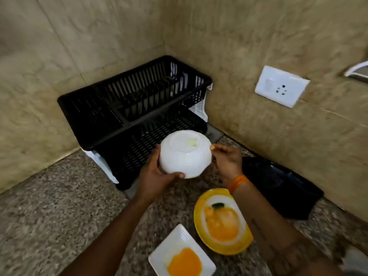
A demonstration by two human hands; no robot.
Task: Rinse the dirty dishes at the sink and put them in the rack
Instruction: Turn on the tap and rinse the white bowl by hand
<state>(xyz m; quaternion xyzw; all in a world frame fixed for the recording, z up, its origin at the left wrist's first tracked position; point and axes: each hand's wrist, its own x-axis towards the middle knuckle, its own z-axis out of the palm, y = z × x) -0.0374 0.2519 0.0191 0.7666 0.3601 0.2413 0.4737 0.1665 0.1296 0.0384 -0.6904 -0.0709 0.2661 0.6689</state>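
Upturned bowl (185, 156) hovers just before the rack (89, 116), left grip (157, 176) wrapped round its side, right grip (227, 160) at the rim, hold unclear: if slick, it could slip and strike the rack.

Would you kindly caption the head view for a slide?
Left hand and right hand hold an upside-down white bowl by the black dish rack.

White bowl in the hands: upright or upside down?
Upside down. The white bowl shows its base ring facing up toward the camera, with the rim pointing down. The left hand grips its side.
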